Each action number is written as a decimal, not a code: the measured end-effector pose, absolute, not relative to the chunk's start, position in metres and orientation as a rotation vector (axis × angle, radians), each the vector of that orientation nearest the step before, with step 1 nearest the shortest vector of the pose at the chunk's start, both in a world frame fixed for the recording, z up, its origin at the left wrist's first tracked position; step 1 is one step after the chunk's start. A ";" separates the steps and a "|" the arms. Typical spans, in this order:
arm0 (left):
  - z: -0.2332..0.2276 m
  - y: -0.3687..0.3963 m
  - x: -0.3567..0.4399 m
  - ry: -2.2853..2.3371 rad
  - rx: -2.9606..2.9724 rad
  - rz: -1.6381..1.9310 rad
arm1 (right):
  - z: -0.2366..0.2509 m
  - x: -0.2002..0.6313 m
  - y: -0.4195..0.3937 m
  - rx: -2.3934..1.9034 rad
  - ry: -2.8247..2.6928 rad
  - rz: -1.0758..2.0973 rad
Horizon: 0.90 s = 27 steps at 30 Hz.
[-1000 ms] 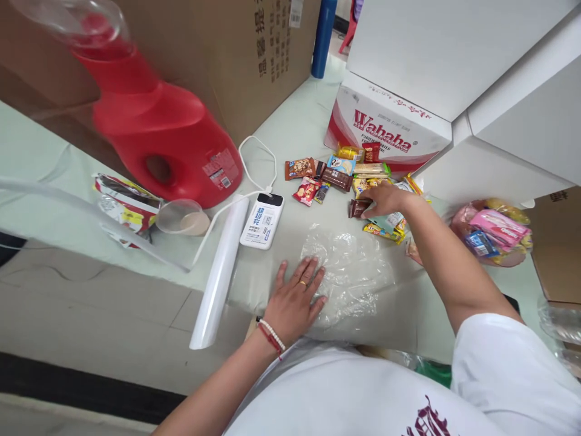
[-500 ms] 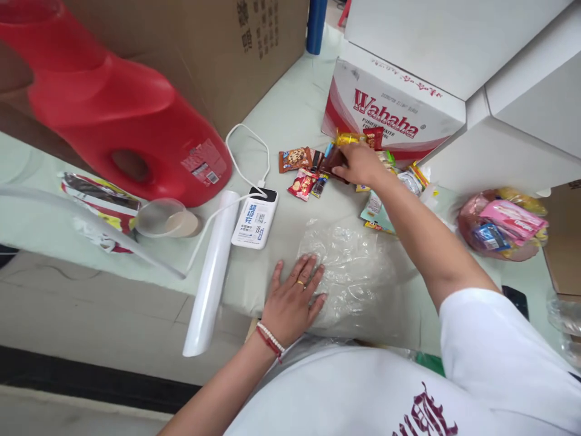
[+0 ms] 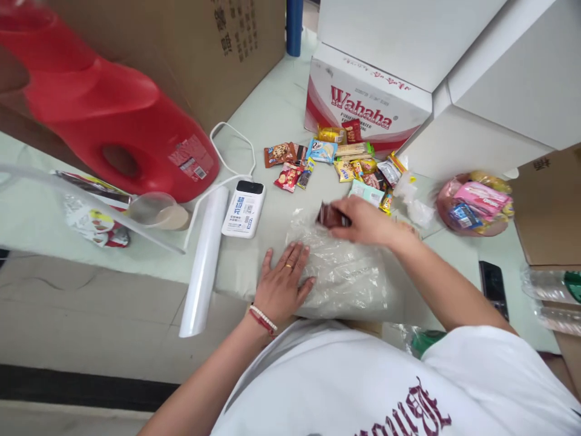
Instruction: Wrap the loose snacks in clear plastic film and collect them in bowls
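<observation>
Head view is showing your right hand [image 3: 358, 219] pinching a brown packet [image 3: 329, 215], blurred, by the far edge of the clear plastic film [image 3: 349, 272]; whether it is touching the film, I cannot tell; your left hand [image 3: 284, 284] is resting spread at the film's left side; other snack packets [image 3: 323, 150] are lying before the Wahaha box [image 3: 367, 103]; for good handling, be pressing the left palm lightly and be pinching without crushing the wrapper.

held packet [image 3: 327, 215]: dark brown | jug [image 3: 140, 115]: red | power bank [image 3: 244, 210]: white, blue print
</observation>
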<state>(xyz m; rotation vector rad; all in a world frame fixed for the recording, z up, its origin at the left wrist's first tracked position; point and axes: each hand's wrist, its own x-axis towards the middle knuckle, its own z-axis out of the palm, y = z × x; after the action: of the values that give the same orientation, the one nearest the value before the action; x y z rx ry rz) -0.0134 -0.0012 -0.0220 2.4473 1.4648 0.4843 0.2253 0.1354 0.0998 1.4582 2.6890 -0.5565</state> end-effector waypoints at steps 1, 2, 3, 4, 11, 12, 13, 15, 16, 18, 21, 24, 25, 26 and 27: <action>-0.023 -0.001 -0.014 1.463 2.449 0.477 | 0.091 0.232 0.112 1.454 2.646 -0.590; -0.024 -0.001 -0.014 1.458 2.450 0.468 | 0.079 0.242 0.092 1.478 2.601 -0.599; -0.024 -0.002 -0.014 1.453 2.451 0.459 | 0.067 0.253 0.074 1.528 2.552 -0.591; -0.025 -0.002 -0.014 1.447 2.453 0.448 | 0.056 0.266 0.059 1.618 2.499 -0.563; -0.030 0.000 -0.017 1.451 2.432 0.399 | 0.044 0.362 0.020 2.102 2.180 -0.348; -0.031 0.002 -0.019 1.441 2.422 0.401 | 0.051 0.364 0.020 2.101 2.235 -0.352; -0.031 0.003 -0.021 1.429 2.409 0.405 | 0.059 0.361 0.021 2.079 2.310 -0.365; -0.033 0.007 -0.026 1.411 2.374 0.416 | 0.075 0.341 0.024 1.973 2.456 -0.417; -0.033 0.008 -0.028 1.404 2.358 0.419 | 0.081 0.325 0.026 1.901 2.504 -0.446; -0.034 0.010 -0.032 1.387 2.336 0.421 | 0.088 0.288 0.032 1.755 2.554 -0.495; -0.031 0.008 -0.037 1.375 2.344 0.465 | 0.079 0.236 0.042 1.591 2.551 -0.503; -0.024 -0.001 -0.044 1.348 2.432 0.592 | 0.059 0.210 0.048 1.543 2.502 -0.522; -0.021 -0.004 -0.048 1.290 2.474 0.619 | 0.054 0.210 0.047 1.554 2.517 -0.561; -0.018 -0.008 -0.053 1.203 2.511 0.625 | 0.050 0.214 0.044 1.579 2.561 -0.614; -0.017 -0.012 -0.058 1.108 2.535 0.606 | 0.048 0.222 0.038 1.611 2.636 -0.674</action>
<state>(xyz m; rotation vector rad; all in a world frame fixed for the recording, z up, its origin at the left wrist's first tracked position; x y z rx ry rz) -0.0578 -0.0119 -0.0168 2.5348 1.1084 0.6062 0.2222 0.0383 0.0477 1.6108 2.6358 -0.6745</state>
